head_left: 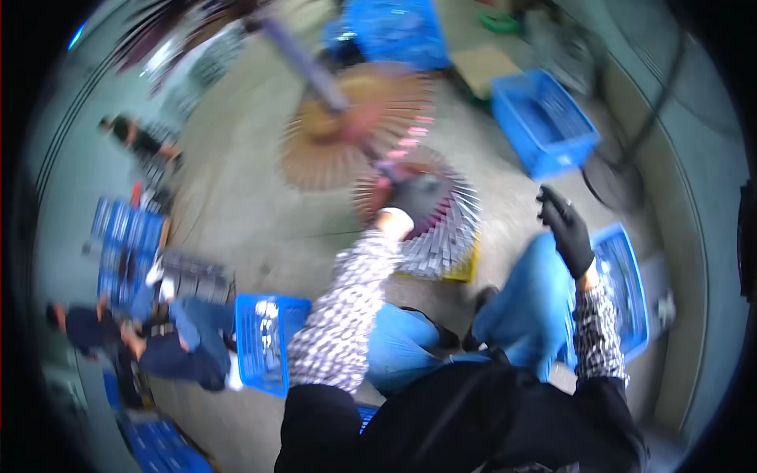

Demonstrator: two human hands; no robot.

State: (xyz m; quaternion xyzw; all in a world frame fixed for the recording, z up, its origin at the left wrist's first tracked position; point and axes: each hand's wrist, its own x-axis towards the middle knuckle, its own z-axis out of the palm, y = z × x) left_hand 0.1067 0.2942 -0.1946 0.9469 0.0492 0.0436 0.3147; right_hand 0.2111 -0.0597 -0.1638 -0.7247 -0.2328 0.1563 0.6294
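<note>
My left hand (pixel 426 199), in a black glove, reaches forward over the lower round rack (pixel 461 209). It is at the rack's centre, by the post; motion blur hides its fingers and whatever they touch. Many flat silver pieces, perhaps metal blades, fan out round that rack's rim. Behind it on the same slanting post (pixel 303 63) is a larger brownish disc (pixel 347 126) with a slatted rim. To the right, my right hand (pixel 566 229), also black-gloved, is raised above my knee with fingers stretched out and nothing visible in them.
By my right leg stands a blue basket (pixel 640 303) with pale contents; another blue basket (pixel 260 347) is at my left. A blue crate (pixel 544 126) lies further right, with a blue bin (pixel 398 35) at the back. Other people (pixel 158 339) are at left beside stacked blue crates (pixel 130 229).
</note>
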